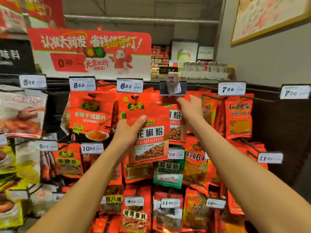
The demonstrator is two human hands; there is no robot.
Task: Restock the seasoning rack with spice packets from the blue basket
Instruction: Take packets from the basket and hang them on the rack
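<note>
Left hand (127, 132) grips a flat red foil packet printed with white characters and a picture of peppercorns (149, 137), thumb curled over its upper left corner, fingers hidden behind it; the packet is held up in front of the rack, overlapping the hanging stock but not yet on any hook; right hand (190, 106) reaches higher and further in, its fingers bent against the top of the matching red packets already hanging on the peg (175, 125), just beneath the dark price-tag holder with a crooked paper slip (173, 87); whether those fingers pinch the packets or only press them back I cannot tell, since the fingertips are lost among the foil.

Behind both hands stands the seasoning rack of black pegs crowded with red and green sachets (168, 172); white price labels hang at the peg ends; a large red-and-white promotional sign (90, 52) stands above. The blue basket is out of sight.

My guess is that the packet goes on the peg the right hand is tending; the risk lies in the hang-hole missing the peg tip, because the tag holder blocks the view; a loose corner grip could let the slick foil slip and drop; pushing hard might knock neighbouring packets off or dislodge the crooked slip.
</note>
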